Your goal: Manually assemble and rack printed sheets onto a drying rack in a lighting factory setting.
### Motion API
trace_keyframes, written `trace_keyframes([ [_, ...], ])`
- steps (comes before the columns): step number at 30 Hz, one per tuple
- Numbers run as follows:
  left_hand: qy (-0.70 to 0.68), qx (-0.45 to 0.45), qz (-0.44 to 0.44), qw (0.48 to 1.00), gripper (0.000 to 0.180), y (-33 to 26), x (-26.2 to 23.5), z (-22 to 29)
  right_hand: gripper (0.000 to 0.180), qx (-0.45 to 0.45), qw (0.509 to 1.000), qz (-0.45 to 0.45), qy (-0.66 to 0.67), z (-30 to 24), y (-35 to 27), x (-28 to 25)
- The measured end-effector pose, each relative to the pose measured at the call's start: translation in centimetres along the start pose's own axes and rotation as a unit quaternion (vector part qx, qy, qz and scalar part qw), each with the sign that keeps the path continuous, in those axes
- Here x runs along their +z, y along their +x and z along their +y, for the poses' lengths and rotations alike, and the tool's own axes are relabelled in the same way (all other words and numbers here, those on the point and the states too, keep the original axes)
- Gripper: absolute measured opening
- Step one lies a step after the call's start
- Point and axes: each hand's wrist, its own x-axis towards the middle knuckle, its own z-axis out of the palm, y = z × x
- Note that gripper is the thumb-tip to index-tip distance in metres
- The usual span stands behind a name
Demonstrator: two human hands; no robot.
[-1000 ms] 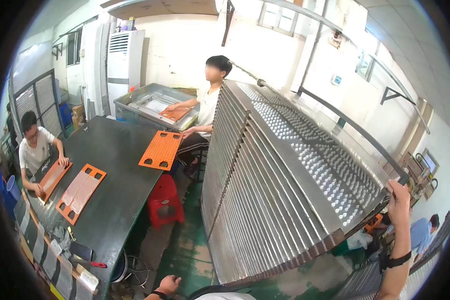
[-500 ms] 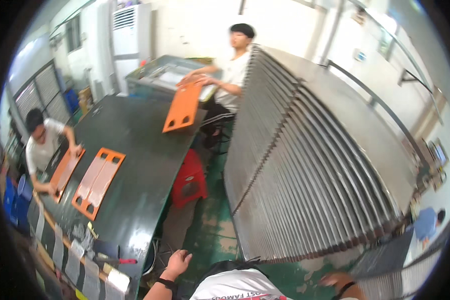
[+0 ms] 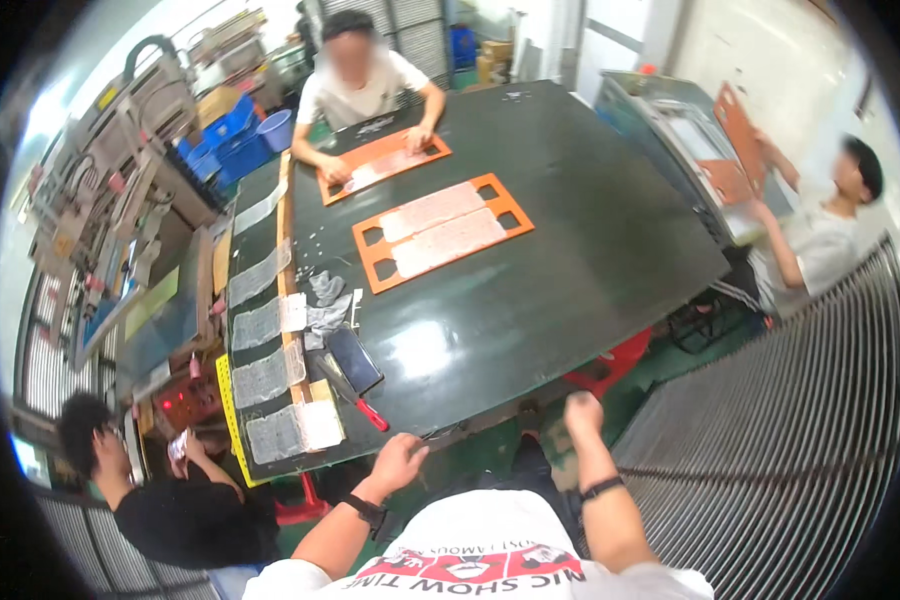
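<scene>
My left hand [image 3: 400,462] is by the near edge of the dark table [image 3: 610,250], its fingers loosely bent and apart, holding nothing. Over the floor to the right of it, my right hand [image 3: 582,410] hangs beside the table with its fingers turned from view. A knife-like tool with a red handle [image 3: 373,415] lies nearest my left hand, next to a dark phone-like slab [image 3: 354,360]. Farther up the table is an orange frame [image 3: 522,222] bearing two pale textured strips [image 3: 450,242]. A person across the table has both hands on another orange frame [image 3: 327,192].
Translucent sheets [image 3: 260,328] line the table's left edge beside a grey cloth [image 3: 325,300]. A ridged metal rack [image 3: 770,400] stands close on my right, and a red stool [image 3: 610,365] is under the table. One person [image 3: 820,240] handles orange boards; another [image 3: 170,510] holds a phone.
My view has swung left, and the table now lies ahead of me. Both my hands have come further into view. The person at right has moved an orange board from the table toward the grey bin.
</scene>
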Motion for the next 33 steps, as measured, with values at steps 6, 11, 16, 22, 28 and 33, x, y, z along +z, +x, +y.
trace_keyframes([
  [6, -0.075, -0.261, 0.056, 0.961, 0.025, 2.5, -0.4, 3.2, 0.031, -0.433, 0.894, -0.100, 0.053, -16.7, 12.4, 5.8],
  [11, -0.039, -0.301, 0.136, 0.943, 0.026, 2.0, 3.2, 6.5, 0.044, -0.278, 0.952, -0.102, -0.074, -25.4, 26.8, 8.1],
  [16, -0.040, -0.393, 0.143, 0.908, 0.027, 3.1, 4.2, 10.6, 0.048, -0.333, 0.923, -0.091, -0.168, -26.7, 30.8, 10.0],
  [22, 0.068, -0.265, 0.163, 0.948, 0.026, 8.6, 4.2, 10.5, 0.033, -0.425, 0.880, -0.068, -0.201, -25.3, 30.1, 9.8],
  [28, 0.186, -0.128, 0.179, 0.958, 0.043, 16.2, 3.6, 9.6, 0.036, -0.462, 0.862, -0.056, -0.202, -18.6, 28.0, 6.5],
  [33, 0.248, -0.107, 0.131, 0.954, 0.059, 17.5, 4.3, 9.3, 0.048, -0.471, 0.853, -0.050, -0.221, -10.0, 24.5, 1.5],
])
